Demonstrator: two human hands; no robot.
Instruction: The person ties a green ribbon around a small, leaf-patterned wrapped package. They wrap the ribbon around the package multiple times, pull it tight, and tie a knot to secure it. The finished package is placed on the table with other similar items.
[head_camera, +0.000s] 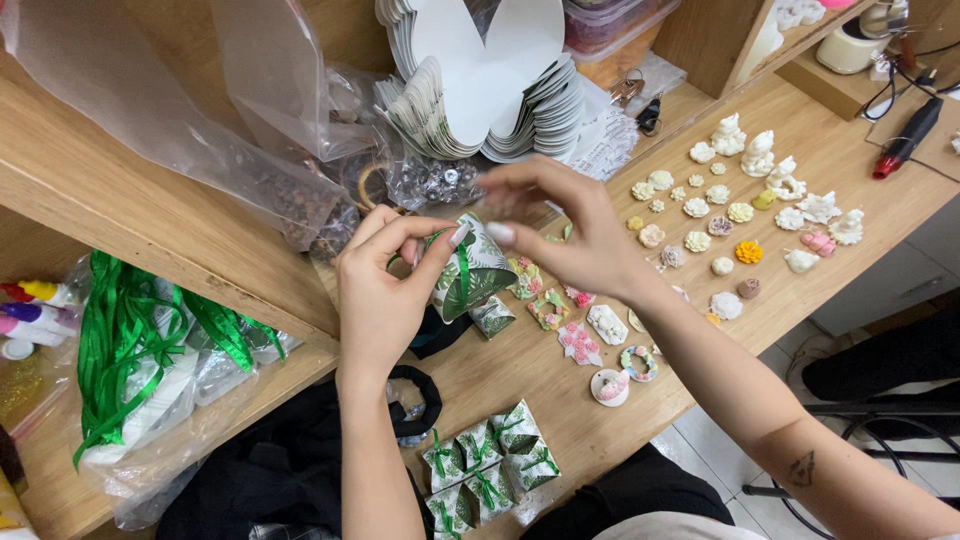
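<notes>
**Green-ribboned box mid-tie, five finished**

Leaf-print paper gift box with green ribbon (468, 270) is held up over the wooden surface (560, 400), between both hands. Left hand (385, 290): grip pressed on the box's left side, thumb against the ribbon. Right hand (570, 230): fingertips pinched together just above the box top; it looks like ribbon in the pinch, but I can't tell for sure.

Progress, judged from the layout:
- Done: cluster of about five small leaf-print boxes tied with green bows (490, 470), below the held box at the near edge.
- One small leaf-print box without a visible bow (492, 316) just under the held box.
- Left: stack of flat white die-cut box blanks (480, 85) above the held box, a lot.

Containers:
- Clear plastic bag (150, 400), far left of the held box: loose green ribbon.
- Clear bags above-left: dark small bits, unclear.

Small pastel moulded flower and animal shapes (720, 215) lie loose right of the held box.
</notes>
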